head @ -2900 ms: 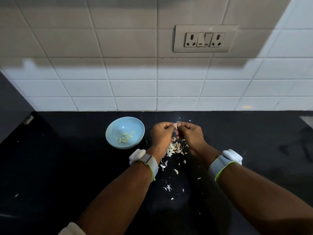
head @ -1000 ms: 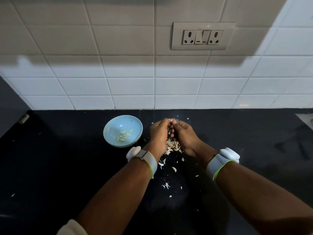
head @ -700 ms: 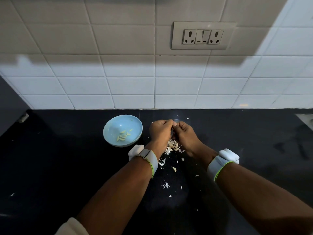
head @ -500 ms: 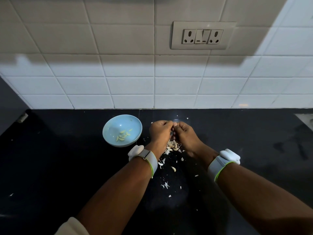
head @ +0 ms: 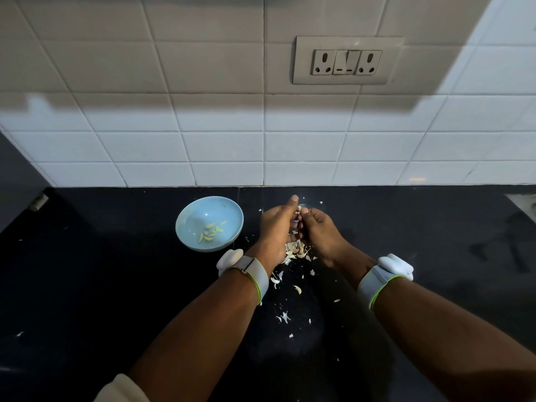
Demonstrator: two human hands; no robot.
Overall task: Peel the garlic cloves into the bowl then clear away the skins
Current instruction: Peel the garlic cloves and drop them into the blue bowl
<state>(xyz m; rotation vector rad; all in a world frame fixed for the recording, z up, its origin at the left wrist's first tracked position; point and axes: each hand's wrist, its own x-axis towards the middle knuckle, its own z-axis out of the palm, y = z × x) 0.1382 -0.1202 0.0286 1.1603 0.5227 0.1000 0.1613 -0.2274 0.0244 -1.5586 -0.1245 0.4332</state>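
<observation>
Leftmost, the pale blue bowl [head: 209,223] sits on the black tabletop [head: 87,285], holding a small cluster of peeled garlic cloves [head: 211,231] near its middle. It stands just beside the left hand [head: 277,230], so a careless elbow or wrist swing toward it could nudge it or tip the cloves out.

Just right of the bowl, the left hand curls its fingers around a garlic clove [head: 298,210], and the right hand [head: 319,232] meets it, fingertips pinching at the same clove; only a sliver of white shows between them, so how much skin remains cannot be told. A clove this small is likely slippery once bared, and a hard pinch could shoot it onto the tabletop, where it would land among the waste.

Under the hands lies a heap of garlic skins [head: 295,249], with lighter flakes [head: 285,316] scattered toward the person. Unpeeled cloves may be mixed into that heap, though this cannot be told. The risk later is sweeping good garlic away with the skins, or papery bits drifting into the bowl, since they look light enough to lift with any draught.
</observation>
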